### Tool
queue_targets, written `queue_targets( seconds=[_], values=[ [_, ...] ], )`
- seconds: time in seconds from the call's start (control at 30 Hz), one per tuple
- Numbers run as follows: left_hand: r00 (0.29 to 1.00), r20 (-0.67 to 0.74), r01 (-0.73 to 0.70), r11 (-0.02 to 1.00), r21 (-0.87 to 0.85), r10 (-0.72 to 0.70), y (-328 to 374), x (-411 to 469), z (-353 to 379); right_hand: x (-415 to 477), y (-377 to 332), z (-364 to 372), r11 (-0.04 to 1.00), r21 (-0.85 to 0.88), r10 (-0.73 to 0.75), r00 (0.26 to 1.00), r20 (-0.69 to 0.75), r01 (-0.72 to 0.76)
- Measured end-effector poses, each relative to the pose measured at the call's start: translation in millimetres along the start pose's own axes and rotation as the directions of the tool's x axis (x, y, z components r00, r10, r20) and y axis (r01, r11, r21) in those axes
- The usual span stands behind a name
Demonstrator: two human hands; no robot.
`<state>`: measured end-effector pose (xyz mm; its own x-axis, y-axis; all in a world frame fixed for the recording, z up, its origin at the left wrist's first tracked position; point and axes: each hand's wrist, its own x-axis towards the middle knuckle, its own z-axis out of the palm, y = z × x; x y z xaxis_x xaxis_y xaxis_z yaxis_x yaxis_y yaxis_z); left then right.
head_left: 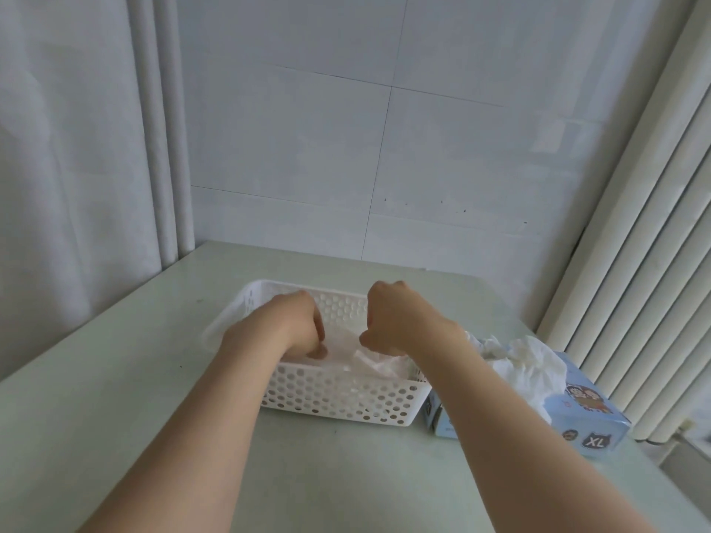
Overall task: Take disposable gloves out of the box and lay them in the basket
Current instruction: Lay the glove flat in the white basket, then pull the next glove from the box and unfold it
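Head view: clear, thin, crumpled glove [363, 361] lies inside white perforated basket [338, 396], mid table [115, 417]. More gloves [515, 359] bunch out of the blue box [592, 417], marked XL, just right of the basket. L hand [296, 325] is knuckles up and dips into the basket, grip pinching the glove film at its left. R hand [400, 321] is fisted over the basket's right part with wrist bent down. Can't tell if its grip holds film.
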<state>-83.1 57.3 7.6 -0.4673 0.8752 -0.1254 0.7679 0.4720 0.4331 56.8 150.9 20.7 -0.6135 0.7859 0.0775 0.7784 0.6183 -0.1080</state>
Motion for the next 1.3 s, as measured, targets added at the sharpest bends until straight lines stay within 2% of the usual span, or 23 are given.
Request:
queue_targets(
  seconds=[0.07, 0.17, 0.3, 0.4, 0.47, 0.53, 0.6, 0.73, 0.8, 0.87, 0.97, 1.1, 1.17, 1.3],
  values=[
    [0.996, 0.085, -0.02, 1.0, 0.013, 0.018, 3.1, 0.4, 3.5, -0.3, 3.4, 3.7, 1.0, 0.016, 0.002, 0.999, 0.048, -0.003],
    [0.99, 0.138, -0.013, 0.998, 0.056, 0.006, 2.7, 1.9, 5.1, 0.7, 5.1, 10.5, 1.0, 0.0, -0.011, 0.997, 0.079, 0.011],
    [0.983, 0.184, -0.025, 0.994, 0.103, 0.006, 3.2, 6.0, 6.8, -1.4, 5.9, 6.8, 0.993, -0.112, -0.048, 0.994, -0.1, 0.037],
    [0.979, 0.202, -0.038, 0.992, 0.123, 0.013, 3.6, 7.4, 7.3, -0.6, 6.4, 7.6, 0.98, -0.183, -0.102, 0.987, -0.124, 0.079],
    [0.977, 0.214, -0.046, 0.992, 0.115, 0.021, 3.8, 7.6, 6.6, 1.9, 5.7, 11.1, 0.987, -0.071, -0.152, 0.985, -0.087, 0.146],
    [0.973, 0.23, -0.059, 0.991, 0.117, 0.03, 2.9, 5.9, 4.3, 3.3, 6.5, 16.3, 0.982, 0.028, -0.186, 0.982, 0.023, 0.185],
    [0.965, 0.261, -0.066, 0.988, 0.142, 0.027, 1.9, 5.4, 2.7, 1.5, 10.9, 21.5, 0.987, 0.005, -0.16, 0.973, 0.167, 0.161],
    [0.952, 0.306, -0.099, 0.968, 0.229, 0.025, 1.7, 6.0, 3.8, 0.3, 19.4, 27.0, 0.991, -0.003, -0.131, 0.975, 0.181, 0.133],
    [0.964, 0.262, -0.105, 0.97, 0.219, 0.046, 5.7, 4.7, 2.3, -3.1, 18.4, 21.2, 0.988, -0.008, -0.151, 0.973, 0.174, 0.155],
    [0.98, 0.175, -0.125, 0.975, 0.186, 0.092, 11.9, 2.9, 0.2, -6.8, 20.7, 12.1, 0.981, 0.07, -0.187, 0.975, 0.119, 0.18],
    [0.973, -0.05, -0.223, 0.972, 0.074, 0.227, 28.7, 1.2, 2.8, -23.9, 34.3, -5.2, 0.952, 0.216, -0.197, 0.975, -0.104, 0.216],
    [0.828, -0.331, -0.503, 0.861, -0.078, 0.453, 73.9, -16.1, 25.6, -49.8, 74.4, -10.5, 0.941, 0.287, -0.038, 0.901, -0.432, 0.177],
    [0.754, -0.386, -0.603, 0.793, -0.086, 0.531, 97.8, -28.2, 44.8, -62.6, 102.6, -10.0, 0.923, 0.369, 0.086, 0.875, -0.476, 0.111],
    [0.688, -0.373, -0.667, 0.745, 0.014, 0.623, 119.9, -44.0, 80.1, -83.2, 146.3, -1.2, 0.859, 0.512, 0.286, 0.832, -0.475, -0.003]
  ],
)
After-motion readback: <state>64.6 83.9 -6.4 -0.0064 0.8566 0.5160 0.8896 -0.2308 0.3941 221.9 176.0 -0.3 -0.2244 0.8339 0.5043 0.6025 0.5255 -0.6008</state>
